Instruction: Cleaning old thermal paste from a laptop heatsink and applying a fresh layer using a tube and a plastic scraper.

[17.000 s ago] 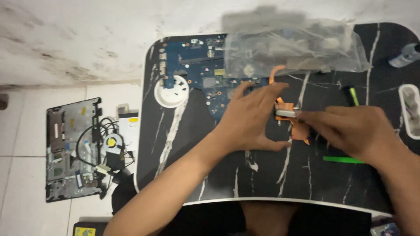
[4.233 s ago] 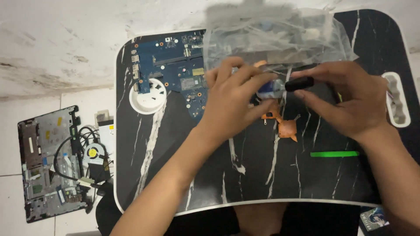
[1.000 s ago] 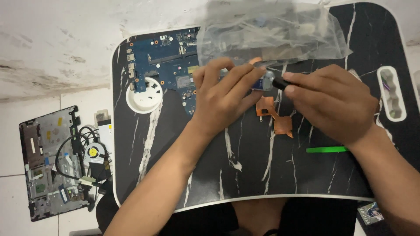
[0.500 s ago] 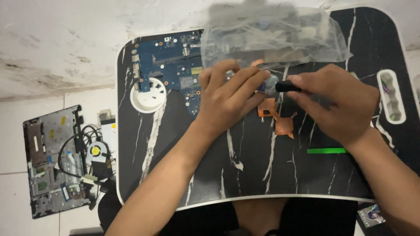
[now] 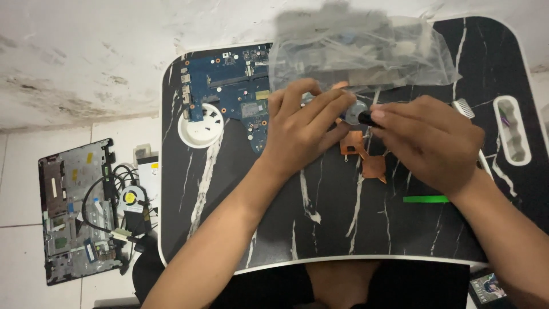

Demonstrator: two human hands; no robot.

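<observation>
My left hand [image 5: 303, 123] rests over the right end of a blue laptop motherboard [image 5: 229, 91], its fingers pressed against a small round silvery part [image 5: 358, 109]. My right hand [image 5: 432, 140] grips a black screwdriver handle [image 5: 366, 118] whose tip points at that part. Just below my fingers lies a copper heat sink [image 5: 366, 157] on the black marble-pattern table [image 5: 320, 229]. What sits under my left palm is hidden.
A clear plastic bag [image 5: 366, 48] lies at the table's back. A white round dish [image 5: 200, 123] sits on the motherboard, a white oblong tray [image 5: 512, 137] at the right, a green strip [image 5: 426, 199] nearby. On the floor at left lie a laptop base [image 5: 71, 212] and a fan [image 5: 132, 199].
My hands stay together over the heat sink and have barely moved. The view has shifted a little, so the table sits slightly further right in the picture.
</observation>
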